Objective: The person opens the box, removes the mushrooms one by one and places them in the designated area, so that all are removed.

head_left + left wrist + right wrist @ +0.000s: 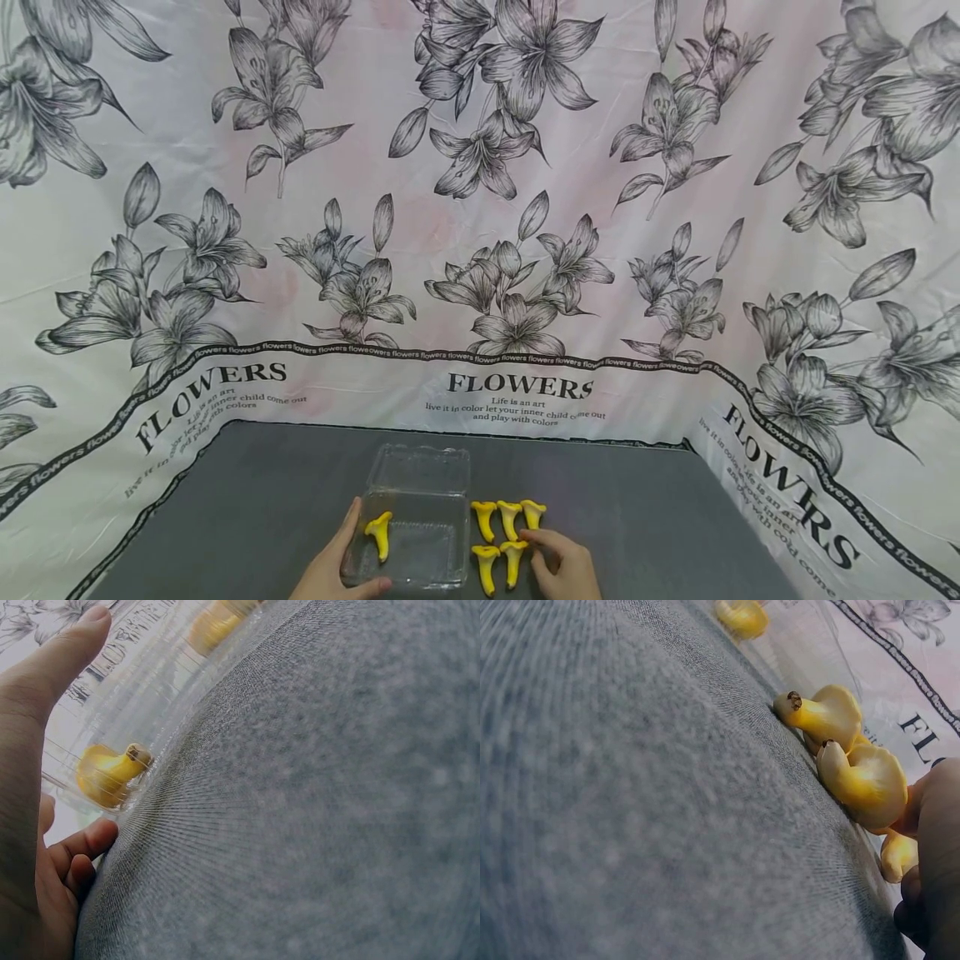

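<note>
A hinged clear plastic container (442, 575) lies with its lid raised at the back and a yellow trumpet-shaped mushroom (381, 536) inside at the left. My left hand (336, 560) rests at its front left corner, fingers along the left wall and thumb by the front edge. To the right of the container, several more mushrooms stand in two rows. Fingertips of my right hand (564, 568) reach the cap of the front right mushroom (513, 563). In the right wrist view, a finger meets that mushroom's (864, 784) cap edge; whether the thumb touches is hidden.
A dark grey cloth (660, 517) covers the table. Behind it and along both sides hangs a white curtain (360, 383) printed with flowers and lettering. The back row of mushrooms (485, 521) lies just beyond the front pair.
</note>
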Demonstrator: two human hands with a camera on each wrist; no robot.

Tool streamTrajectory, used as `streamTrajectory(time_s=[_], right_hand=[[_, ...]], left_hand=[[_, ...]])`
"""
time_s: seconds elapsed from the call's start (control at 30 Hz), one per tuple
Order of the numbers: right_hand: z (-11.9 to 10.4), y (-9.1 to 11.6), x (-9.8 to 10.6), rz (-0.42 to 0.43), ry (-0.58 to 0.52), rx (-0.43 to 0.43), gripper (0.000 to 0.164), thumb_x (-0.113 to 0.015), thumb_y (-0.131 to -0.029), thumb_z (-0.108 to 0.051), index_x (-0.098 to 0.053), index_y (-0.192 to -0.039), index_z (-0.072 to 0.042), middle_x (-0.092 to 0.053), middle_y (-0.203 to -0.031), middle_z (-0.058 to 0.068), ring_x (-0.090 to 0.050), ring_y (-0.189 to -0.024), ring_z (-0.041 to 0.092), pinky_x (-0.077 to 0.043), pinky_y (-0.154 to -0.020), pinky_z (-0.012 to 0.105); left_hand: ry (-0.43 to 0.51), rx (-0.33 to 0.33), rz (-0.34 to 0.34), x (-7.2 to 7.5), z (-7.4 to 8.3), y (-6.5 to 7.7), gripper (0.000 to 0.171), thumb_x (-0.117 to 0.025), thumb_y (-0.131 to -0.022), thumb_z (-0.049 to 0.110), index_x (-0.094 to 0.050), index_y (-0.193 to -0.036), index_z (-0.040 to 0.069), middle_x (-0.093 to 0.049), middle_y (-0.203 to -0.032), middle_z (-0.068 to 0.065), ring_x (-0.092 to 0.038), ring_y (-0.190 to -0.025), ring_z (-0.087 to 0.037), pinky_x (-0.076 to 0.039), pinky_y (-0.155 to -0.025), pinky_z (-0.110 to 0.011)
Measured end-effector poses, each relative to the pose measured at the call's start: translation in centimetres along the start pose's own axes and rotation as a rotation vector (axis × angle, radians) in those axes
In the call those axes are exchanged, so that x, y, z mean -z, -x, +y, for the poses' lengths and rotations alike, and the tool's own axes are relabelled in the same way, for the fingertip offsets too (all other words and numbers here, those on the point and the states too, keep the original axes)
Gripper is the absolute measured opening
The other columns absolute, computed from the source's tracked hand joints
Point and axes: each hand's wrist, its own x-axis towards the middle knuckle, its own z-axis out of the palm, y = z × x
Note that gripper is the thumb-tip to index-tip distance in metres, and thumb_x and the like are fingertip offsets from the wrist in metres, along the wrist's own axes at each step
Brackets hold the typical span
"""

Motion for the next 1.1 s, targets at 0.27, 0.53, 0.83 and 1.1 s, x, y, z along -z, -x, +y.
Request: streamTrajectory(time_s=[0.27, 0.53, 0.83, 1.1], right_hand=[[0.07, 0.31, -0.59, 0.064, -0.068, 0.018, 0.038, -0.065, -0.087, 0.014, -0.084, -0.108, -0.012, -0.082, -0.101, 0.003, -0.025, -0.041, -0.011, -0.035, -0.039, 0.017], [-0.25, 0.46, -0.54, 0.07, -0.081, -0.052, 0.034, -0.067, -0.09, 0.011, -0.084, -0.109, -0.011, -0.082, -0.101, 0.004, -0.023, -0.039, -0.008, -0.034, -0.039, 0.019], [-0.03, 0.59, -0.29, 0.104, -0.066, -0.058, 0.025, -0.074, -0.093, 0.005, -0.084, -0.107, -0.012, -0.082, -0.099, 0.004, -0.029, -0.041, -0.006, -0.038, -0.041, 0.022], [-0.37, 0.37, -0.26, 0.122, -0.068, -0.066, 0.019, -0.076, -0.094, 0.001, -0.084, -0.105, -0.012, -0.082, -0.1, 0.004, -0.029, -0.041, -0.004, -0.039, -0.041, 0.023]], left_hand=[[-0.001, 0.029, 0.006, 0.07, -0.3, -0.01, 0.119, -0.083, -0.089, 0.053, -0.007, -0.172, 0.014, -0.015, -0.173, -0.029, -0.036, -0.143, -0.067, -0.046, -0.093, -0.079], [-0.02, 0.032, 0.014, 0.08, -0.54, 0.15, 0.12, -0.084, -0.088, 0.054, -0.008, -0.173, 0.016, -0.017, -0.173, -0.03, -0.043, -0.138, -0.066, -0.049, -0.089, -0.077], [-0.017, -0.007, 0.019, -0.37, 0.13, 0.57, 0.119, -0.084, -0.089, 0.049, -0.008, -0.172, 0.012, -0.018, -0.171, -0.032, -0.036, -0.141, -0.069, -0.047, -0.092, -0.079], [-0.005, 0.002, 0.015, -0.11, 0.31, 0.57, 0.119, -0.084, -0.089, 0.05, -0.007, -0.172, 0.013, -0.018, -0.171, -0.032, -0.035, -0.142, -0.068, -0.045, -0.093, -0.08]])
